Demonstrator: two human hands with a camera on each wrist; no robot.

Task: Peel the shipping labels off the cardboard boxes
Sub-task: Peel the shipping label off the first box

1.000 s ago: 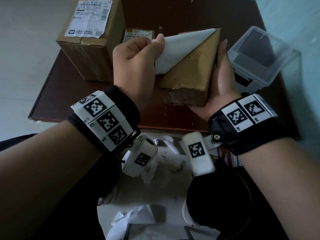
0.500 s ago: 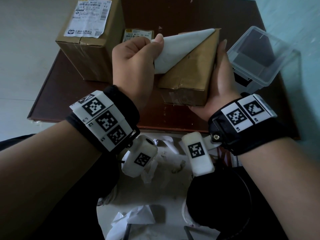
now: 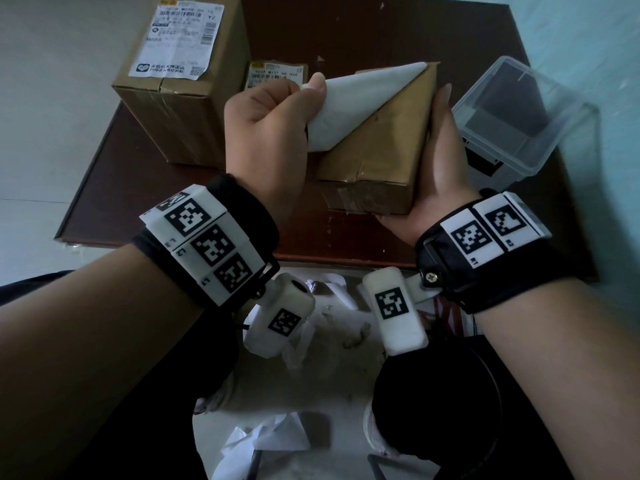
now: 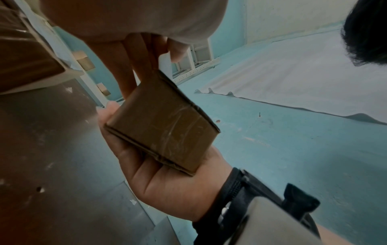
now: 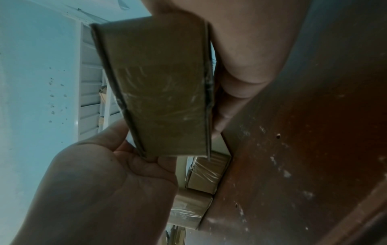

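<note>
Head view looks down and forward from above onto both hands and the brown tabletop (image 3: 381,36), mid-range. Left wrist view looks up along the forearm, very close, at the small box (image 4: 163,122) and the wall. Right wrist view is equally close, tilted sideways. All three share that small box (image 5: 159,86).

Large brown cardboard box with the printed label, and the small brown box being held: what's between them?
Head view: a third cardboard box bearing a yellow-topped label, partly hidden behind the left hand pinching the peeled white label.
</note>
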